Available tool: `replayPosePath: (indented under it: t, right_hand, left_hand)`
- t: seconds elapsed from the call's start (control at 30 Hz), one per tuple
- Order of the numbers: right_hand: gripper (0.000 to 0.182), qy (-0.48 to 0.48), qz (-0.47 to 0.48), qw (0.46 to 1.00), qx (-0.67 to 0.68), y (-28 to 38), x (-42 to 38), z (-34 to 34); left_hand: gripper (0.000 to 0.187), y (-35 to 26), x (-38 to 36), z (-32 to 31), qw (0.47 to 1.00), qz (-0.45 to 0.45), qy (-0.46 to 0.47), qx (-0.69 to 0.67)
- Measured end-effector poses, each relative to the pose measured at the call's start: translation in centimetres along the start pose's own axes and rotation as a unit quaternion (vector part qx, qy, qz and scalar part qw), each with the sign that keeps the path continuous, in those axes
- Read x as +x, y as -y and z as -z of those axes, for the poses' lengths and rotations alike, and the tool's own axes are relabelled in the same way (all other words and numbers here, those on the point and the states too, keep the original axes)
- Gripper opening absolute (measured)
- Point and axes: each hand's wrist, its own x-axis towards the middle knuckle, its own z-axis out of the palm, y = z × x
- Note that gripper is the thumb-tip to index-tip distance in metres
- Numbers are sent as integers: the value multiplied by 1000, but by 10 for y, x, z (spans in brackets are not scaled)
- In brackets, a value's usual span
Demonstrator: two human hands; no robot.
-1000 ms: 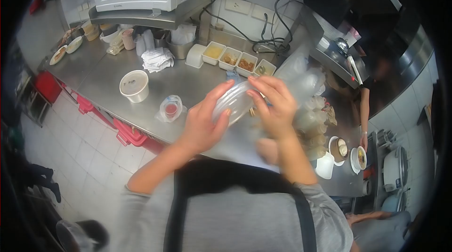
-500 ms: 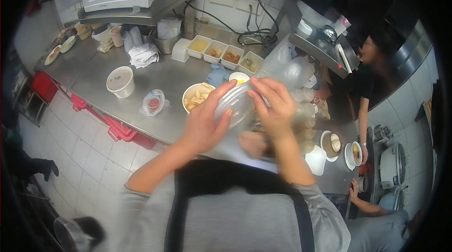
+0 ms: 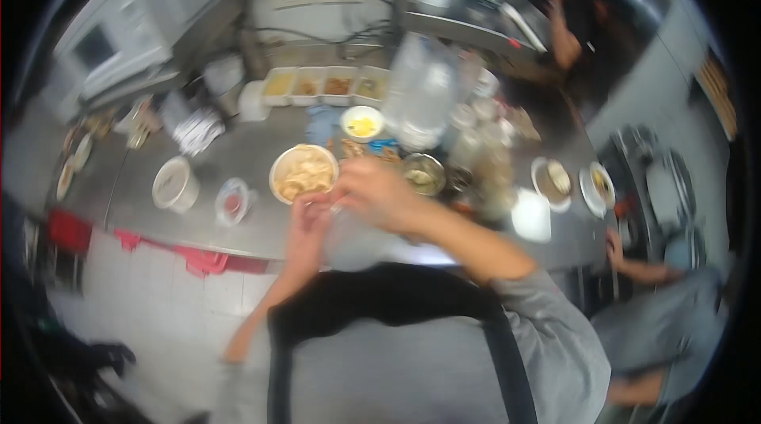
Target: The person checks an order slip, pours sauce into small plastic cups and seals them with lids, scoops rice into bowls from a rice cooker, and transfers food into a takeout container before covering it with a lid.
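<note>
My left hand (image 3: 311, 214) and my right hand (image 3: 372, 192) meet at the front of the steel counter, blurred by motion. Both are closed, fingertips pinched together on the upper edge of what looks like a clear plastic bag (image 3: 349, 240). The bag hangs below them, close to my body. Just beyond my fingers stands a white tub (image 3: 277, 190) filled with pale yellowish pieces of food (image 3: 305, 166). A white bowl with yellow food (image 3: 362, 123) sits behind it. To the right of my right hand is a metal bowl (image 3: 422, 173) with pale contents.
A lidded white tub (image 3: 175, 185) and a small bagged cup of red sauce (image 3: 233, 201) stand left. Several food trays (image 3: 337, 85) line the back. Clear bags (image 3: 424, 95) and bottles crowd the right. A co-worker's hand (image 3: 614, 248) rests at the right counter edge.
My hands have come down and left, from holding the clear plastic spread between them to pinching its edge together. My view has shifted, and the other person's arm at the upper right is now raised.
</note>
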Motion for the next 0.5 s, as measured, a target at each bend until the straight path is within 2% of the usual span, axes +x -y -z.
replayPosePath:
  t: [0.07, 0.17, 0.23, 0.37, 0.5]
  right_hand:
    - [11, 33, 23, 998, -42, -8, -17, -29]
    - [17, 13, 10, 992, -125, -21, -45, -61]
    - [17, -12, 18, 988, -156, -24, -62, -77]
    - [15, -48, 0, 995, -84, -20, -74, -71]
    - [13, -60, 6, 994, -86, -25, -75, -73]
  left_hand:
    - [13, 35, 13, 32, 998, 38, -2, 53]
    - [8, 50, 20, 56, 987, 99, 21, 128]
    - [7, 59, 17, 66, 981, 86, 57, 167]
    - [10, 51, 13, 60, 972, 87, 105, 192]
    - [8, 41, 16, 55, 953, 79, 119, 268]
